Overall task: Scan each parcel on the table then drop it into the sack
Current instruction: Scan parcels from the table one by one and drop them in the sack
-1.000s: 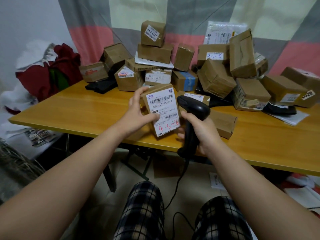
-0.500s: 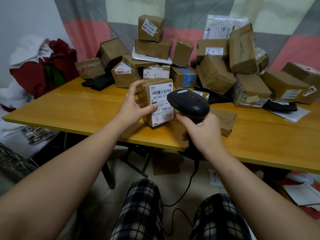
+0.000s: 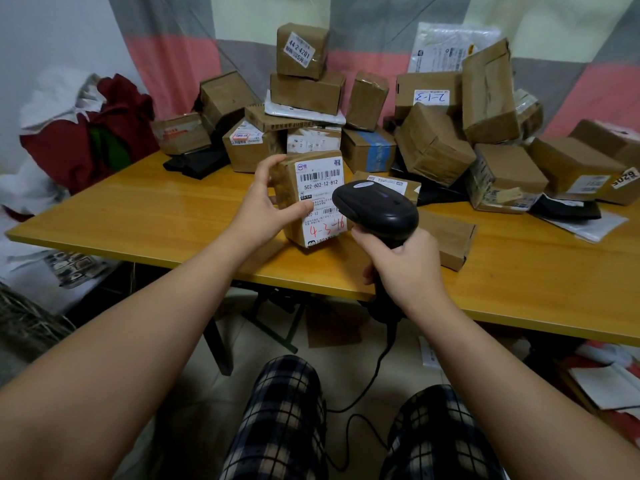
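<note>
Fingers of your left hand (image 3: 265, 206) clamp the parcel (image 3: 289, 187); those of your right hand (image 3: 403, 268) wrap the scanner (image 3: 375, 209), whose head crowds the label (image 3: 320, 180): you risk a misread.

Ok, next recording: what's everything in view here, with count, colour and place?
held parcel: one, brown with white label, upright at the table's near edge
scanner: one, black, aimed at that label
flat parcel: one, brown, on the table right of the scanner
parcel pile: too jumbled to count, mostly brown boxes, some white and black mailers, table's far side
table: one, yellow wood
cloth backdrop: one, grey, pink and cream, behind the pile
cloth bundle: one, red, white and green, left of the table
papers: several, white, floor at lower right
left hand: grips the held parcel
right hand: grips the scanner's handle
legs: two, in dark plaid trousers, bottom centre
</note>
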